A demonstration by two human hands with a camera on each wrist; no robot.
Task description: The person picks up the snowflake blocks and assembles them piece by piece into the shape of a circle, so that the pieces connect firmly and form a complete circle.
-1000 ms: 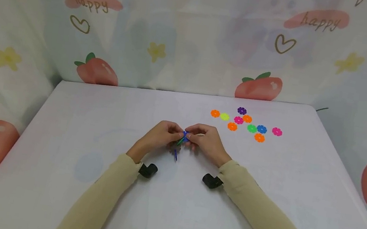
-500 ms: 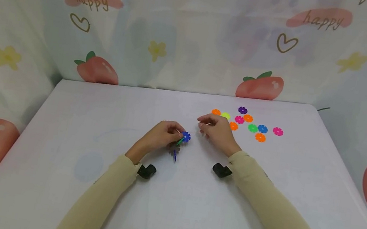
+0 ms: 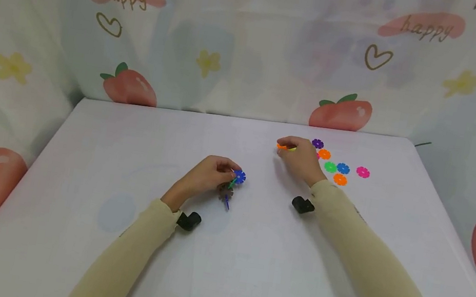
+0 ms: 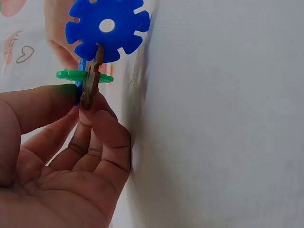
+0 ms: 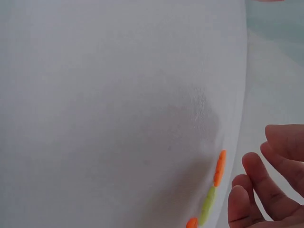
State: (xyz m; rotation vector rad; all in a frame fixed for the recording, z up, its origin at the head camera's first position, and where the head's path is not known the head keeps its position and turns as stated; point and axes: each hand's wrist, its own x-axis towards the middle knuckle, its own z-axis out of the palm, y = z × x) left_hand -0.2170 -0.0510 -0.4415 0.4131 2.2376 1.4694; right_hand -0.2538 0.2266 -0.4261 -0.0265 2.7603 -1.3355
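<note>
My left hand pinches a cluster of interlocked plastic snowflake discs between thumb and fingers. In the left wrist view a blue disc stands at the top of the cluster, slotted into a brown disc. A green disc crosses below it, and another blue edge shows by the thumb. My right hand hovers over the loose discs, thumb and fingers apart with nothing between them. Near its fingertips lie an orange disc and a yellow-green disc, partly hidden by the hand in the head view.
To the right of that hand lie loose purple, green, blue and pink discs, plus orange ones. A printed curtain rises behind the white table. Black wrist cameras jut from both sleeves.
My right hand has let go of the cluster and moved away to the right and back, over the loose discs. The left hand keeps its hold in nearly the same place.
</note>
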